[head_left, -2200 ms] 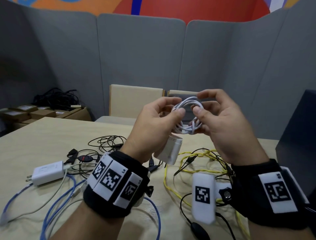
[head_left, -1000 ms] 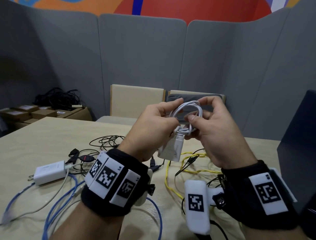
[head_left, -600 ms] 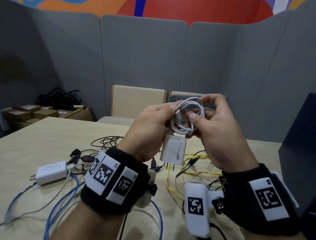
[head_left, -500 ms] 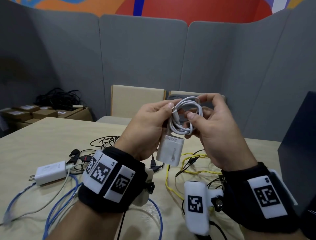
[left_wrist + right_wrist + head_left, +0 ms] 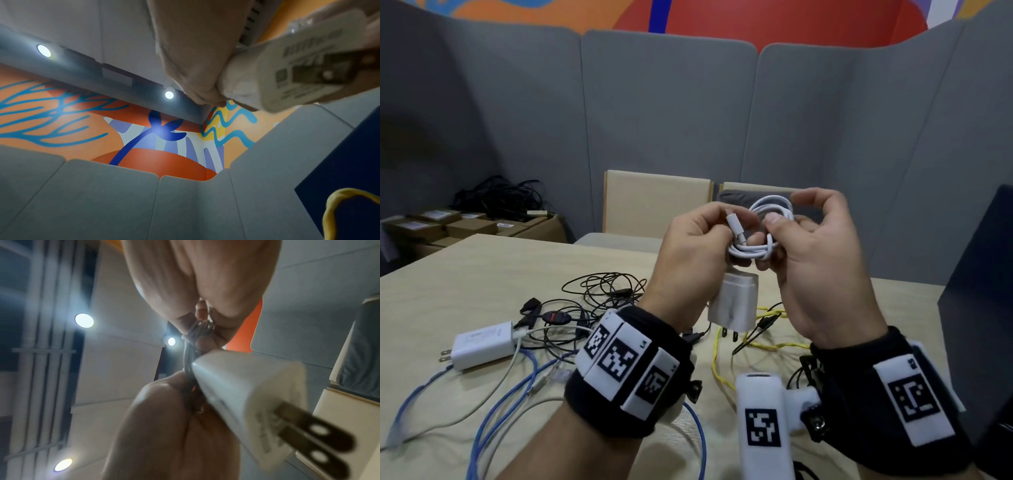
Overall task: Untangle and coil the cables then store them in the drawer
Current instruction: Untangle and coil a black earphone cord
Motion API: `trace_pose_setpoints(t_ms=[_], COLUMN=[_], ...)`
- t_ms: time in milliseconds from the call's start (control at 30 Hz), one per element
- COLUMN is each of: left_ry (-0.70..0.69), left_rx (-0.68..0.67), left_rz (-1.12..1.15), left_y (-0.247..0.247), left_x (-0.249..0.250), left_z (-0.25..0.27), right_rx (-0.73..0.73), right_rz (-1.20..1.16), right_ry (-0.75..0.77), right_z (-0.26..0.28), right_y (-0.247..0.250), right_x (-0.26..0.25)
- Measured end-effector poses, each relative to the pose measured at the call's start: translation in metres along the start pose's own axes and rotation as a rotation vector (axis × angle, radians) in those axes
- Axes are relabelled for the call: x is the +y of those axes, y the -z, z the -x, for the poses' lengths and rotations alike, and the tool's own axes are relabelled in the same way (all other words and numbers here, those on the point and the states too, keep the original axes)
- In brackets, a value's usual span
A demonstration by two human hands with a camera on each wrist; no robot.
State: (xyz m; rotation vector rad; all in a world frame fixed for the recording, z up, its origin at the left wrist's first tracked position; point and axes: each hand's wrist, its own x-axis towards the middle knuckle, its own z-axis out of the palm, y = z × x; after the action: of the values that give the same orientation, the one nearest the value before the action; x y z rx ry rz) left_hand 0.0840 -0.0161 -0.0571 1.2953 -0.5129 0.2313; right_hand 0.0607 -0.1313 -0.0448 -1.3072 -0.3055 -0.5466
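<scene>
Both hands hold a coiled white charging cable (image 5: 763, 240) in the air above the table. My left hand (image 5: 698, 253) pinches the cable's connector end (image 5: 734, 226) against the coil. My right hand (image 5: 808, 246) grips the coil's right side with thumb and fingers. The cable's white plug adapter (image 5: 734, 303) hangs below the coil, prongs down; it shows close up in the left wrist view (image 5: 298, 69) and in the right wrist view (image 5: 252, 395). The drawer is not in view.
On the wooden table (image 5: 465, 274) lie a second white adapter (image 5: 482, 344) with a white lead, blue cables (image 5: 493, 411), thin black cables (image 5: 602, 291) and a yellow cable (image 5: 726, 373). A dark box (image 5: 983, 291) stands at right. Cardboard boxes (image 5: 448, 226) sit far left.
The hands have turned the coil, and the adapter has swung from tilted to hanging straight down. My left fingers now pinch the connector end at the coil's left side.
</scene>
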Motion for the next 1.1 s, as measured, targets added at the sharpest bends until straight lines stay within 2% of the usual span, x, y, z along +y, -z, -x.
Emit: trace_pose_setpoints(t_ms=[100,233,467,633,733,833,900,967,1033,1100], left_ry=[0.027,-0.031,-0.130,-0.132,-0.231,-0.323,-0.282,-0.236,-0.250,-0.312], left_rx=[-0.094,-0.136,0.043,0.167,0.194,0.081,-0.061,-0.154,-0.162,-0.106], left_rz=[0.045,-0.063,-0.243,-0.093,-0.182,-0.347,-0.319,-0.254,-0.244,-0.286], left_y=[0.005,0.003,-0.003,-0.003,0.002,0.010,0.011,0.008,0.004,0.000], left_x=[0.003,-0.001,-0.004,0.000,-0.001,-0.004,-0.004,-0.003,-0.004,-0.007], left_z=[-0.001,0.001,0.002,0.000,-0.001,-0.004,-0.004,-0.001,0.002,0.002], right_rx=[0.006,-0.033,-0.215,-0.287,-0.320,-0.301,-0.275,-0.225,-0.138,-0.139], right_rz=[0.025,0.032,0.246,0.252,0.253,0.466,0.563,0.517,0.540,0.552], right_ry=[-0.007,-0.018,-0.055,-0.052,-0.086,0.023,0.116,0.148,0.194,0.169], right_z=[-0.002,-0.004,-0.009,-0.006,-0.003,-0.005,-0.008,-0.008,-0.007,-0.008], right_y=[0.003,0.007,0.018,0.012,0.010,0.018,0.022,0.020,0.019,0.019], right_x=[0.001,0.003,0.010,0.010,0.009,0.004,0.000,-0.002,-0.001,0.001])
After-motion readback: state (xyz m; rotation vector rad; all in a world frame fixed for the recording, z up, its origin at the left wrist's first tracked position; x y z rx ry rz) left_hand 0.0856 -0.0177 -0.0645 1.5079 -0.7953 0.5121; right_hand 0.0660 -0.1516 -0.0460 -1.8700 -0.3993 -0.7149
